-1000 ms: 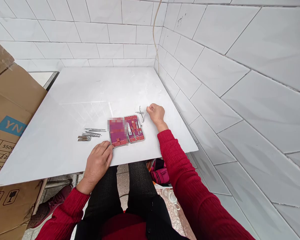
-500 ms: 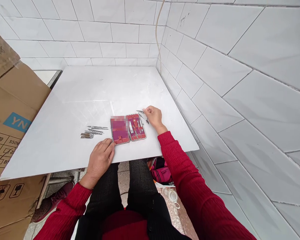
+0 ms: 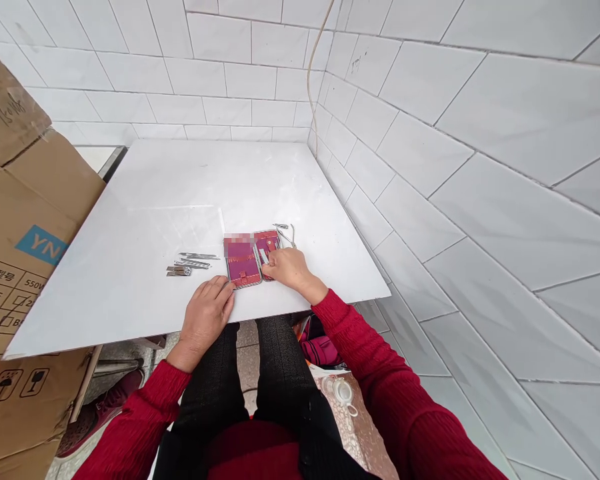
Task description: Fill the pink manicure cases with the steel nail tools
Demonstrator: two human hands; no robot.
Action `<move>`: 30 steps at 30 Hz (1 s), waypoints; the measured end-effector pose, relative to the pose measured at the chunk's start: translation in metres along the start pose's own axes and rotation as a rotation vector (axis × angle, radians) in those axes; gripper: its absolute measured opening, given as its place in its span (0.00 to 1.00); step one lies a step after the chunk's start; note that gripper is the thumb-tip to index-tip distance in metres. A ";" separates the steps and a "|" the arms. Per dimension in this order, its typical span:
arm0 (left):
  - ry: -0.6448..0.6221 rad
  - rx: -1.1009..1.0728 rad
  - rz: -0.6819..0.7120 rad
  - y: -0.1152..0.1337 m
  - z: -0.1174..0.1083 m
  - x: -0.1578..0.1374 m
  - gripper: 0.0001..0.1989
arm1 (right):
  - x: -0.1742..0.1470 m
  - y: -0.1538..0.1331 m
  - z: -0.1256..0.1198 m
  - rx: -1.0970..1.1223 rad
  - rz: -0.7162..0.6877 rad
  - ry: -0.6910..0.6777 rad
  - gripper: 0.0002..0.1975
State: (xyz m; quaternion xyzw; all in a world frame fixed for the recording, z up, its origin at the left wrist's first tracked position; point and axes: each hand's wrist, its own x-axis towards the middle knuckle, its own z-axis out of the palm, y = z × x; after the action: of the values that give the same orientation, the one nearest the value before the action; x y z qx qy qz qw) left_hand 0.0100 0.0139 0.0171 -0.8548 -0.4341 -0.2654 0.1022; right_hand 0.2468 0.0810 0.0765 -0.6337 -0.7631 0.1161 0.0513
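An open manicure case (image 3: 245,272) with a red and purple lining lies on the white table. My left hand (image 3: 207,310) rests at its lower left corner, fingers together and gripping the edge. Over the right half, my right hand (image 3: 291,270) has its fingers pinched low in the case; what they hold is hidden. Beside them, a pale strip-like tool (image 3: 264,256) shows in the lining. Left of the case lie several metal manicure tools (image 3: 195,263) and nail clippers (image 3: 179,271). Just beyond the case's upper right corner are small metal tools (image 3: 281,226).
The white table (image 3: 180,173) meets tiled walls at the back and right. Large cardboard boxes (image 3: 25,200) stand at the left edge. A cable (image 3: 310,80) hangs in the corner. Below the table's front right are a pink bag (image 3: 323,350) and a clear plastic lid (image 3: 343,391).
My right hand has moved from the small tools at the upper right down and left onto the case's right half. The left hand stays at the case corner. The view has shifted slightly.
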 end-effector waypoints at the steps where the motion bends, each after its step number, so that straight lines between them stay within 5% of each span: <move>1: 0.000 -0.006 -0.005 0.000 0.000 0.000 0.12 | -0.006 0.001 -0.001 0.016 0.001 0.003 0.11; 5: -0.002 -0.014 -0.007 0.000 0.000 0.000 0.12 | -0.030 0.020 -0.002 0.129 0.046 0.069 0.12; 10: 0.003 -0.013 -0.009 0.000 0.001 -0.001 0.12 | -0.034 0.060 0.001 0.157 0.260 0.276 0.12; 17: -0.008 0.019 0.010 -0.001 0.002 -0.002 0.12 | -0.023 0.089 0.013 0.040 0.330 0.240 0.12; 23: 0.005 0.018 0.016 -0.001 0.003 -0.002 0.13 | -0.038 0.078 0.020 0.254 0.248 0.373 0.10; 30: -0.002 -0.038 -0.012 0.000 0.001 -0.001 0.13 | -0.039 0.036 0.009 0.244 0.066 0.148 0.07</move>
State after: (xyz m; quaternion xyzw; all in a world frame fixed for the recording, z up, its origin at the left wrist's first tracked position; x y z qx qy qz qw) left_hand 0.0101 0.0139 0.0158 -0.8542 -0.4343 -0.2734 0.0838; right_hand 0.2867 0.0483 0.0619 -0.6542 -0.7164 0.1625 0.1800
